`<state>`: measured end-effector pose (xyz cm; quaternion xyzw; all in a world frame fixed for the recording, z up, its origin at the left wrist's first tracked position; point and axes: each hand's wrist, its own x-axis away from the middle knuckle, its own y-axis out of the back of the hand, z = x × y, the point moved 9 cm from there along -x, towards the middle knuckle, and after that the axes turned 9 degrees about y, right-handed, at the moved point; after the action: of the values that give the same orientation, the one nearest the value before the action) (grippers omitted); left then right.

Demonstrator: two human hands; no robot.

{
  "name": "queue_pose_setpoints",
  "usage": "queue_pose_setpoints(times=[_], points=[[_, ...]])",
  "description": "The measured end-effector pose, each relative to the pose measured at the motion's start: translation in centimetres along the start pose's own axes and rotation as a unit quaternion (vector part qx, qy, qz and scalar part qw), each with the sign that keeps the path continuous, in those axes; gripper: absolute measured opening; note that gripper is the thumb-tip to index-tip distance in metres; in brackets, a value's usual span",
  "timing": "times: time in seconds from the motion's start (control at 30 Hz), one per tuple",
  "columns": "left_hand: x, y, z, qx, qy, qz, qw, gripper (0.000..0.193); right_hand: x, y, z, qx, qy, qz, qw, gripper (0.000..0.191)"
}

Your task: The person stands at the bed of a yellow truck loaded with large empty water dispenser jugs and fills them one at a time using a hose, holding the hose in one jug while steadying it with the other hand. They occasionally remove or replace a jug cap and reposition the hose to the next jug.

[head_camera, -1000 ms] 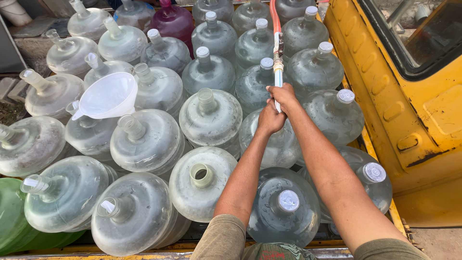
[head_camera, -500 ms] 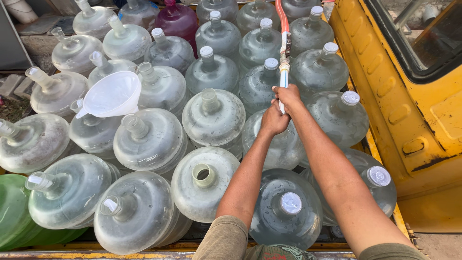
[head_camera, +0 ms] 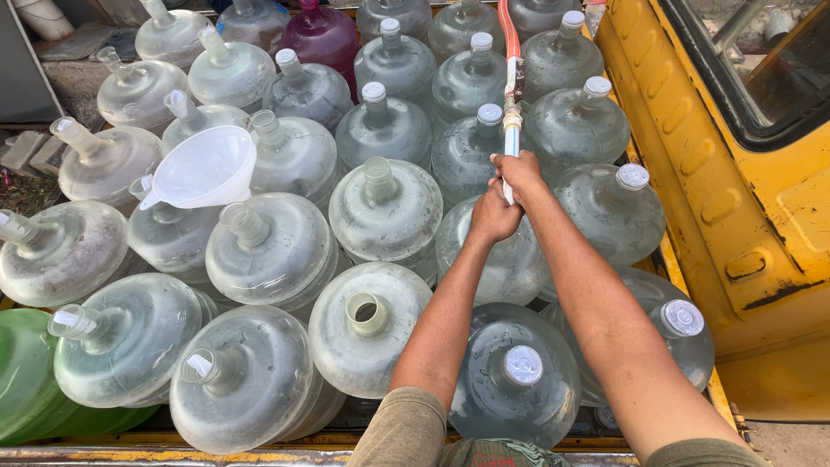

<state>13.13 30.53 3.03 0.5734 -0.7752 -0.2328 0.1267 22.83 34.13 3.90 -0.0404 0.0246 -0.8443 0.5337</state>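
Note:
Both my hands meet over a clear water jug [head_camera: 510, 259] in the middle of the load. My right hand [head_camera: 521, 175] grips the lower end of a red hose [head_camera: 510, 52] with a white and blue nozzle [head_camera: 512, 138]. My left hand [head_camera: 494, 214] is closed just below it, at the nozzle's tip over the jug's neck, which is hidden under the hands. Whether the left hand holds the nozzle or the jug's mouth I cannot tell.
Several large clear jugs fill the truck bed, some capped [head_camera: 523, 365], some open-necked [head_camera: 367, 312]. A white funnel [head_camera: 206, 167] sits in one jug at the left. A purple jug [head_camera: 322, 36] stands at the back, a green one [head_camera: 22, 372] front left. A yellow vehicle body [head_camera: 735, 216] borders the right.
None of the jugs has moved. My hands and the hose stay in the same spot over the middle jug; only the view shifted slightly.

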Motion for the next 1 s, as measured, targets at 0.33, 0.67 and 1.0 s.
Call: queue_pose_setpoints(times=[0.33,0.67,1.0], points=[[0.41,-0.13,0.02,0.002,0.025,0.017,1.000,0.039,-0.02,0.14,-0.30,-0.017,-0.006,0.003,1.000,0.021],[0.12,-0.24,0.14,0.000,0.002,0.006,1.000,0.037,0.12,0.09,-0.17,-0.012,-0.006,0.004,1.000,0.021],[0.15,-0.13,0.21,0.008,0.002,0.006,1.000,0.037,0.15,-0.19,-0.10,-0.021,-0.003,0.011,1.000,0.021]])
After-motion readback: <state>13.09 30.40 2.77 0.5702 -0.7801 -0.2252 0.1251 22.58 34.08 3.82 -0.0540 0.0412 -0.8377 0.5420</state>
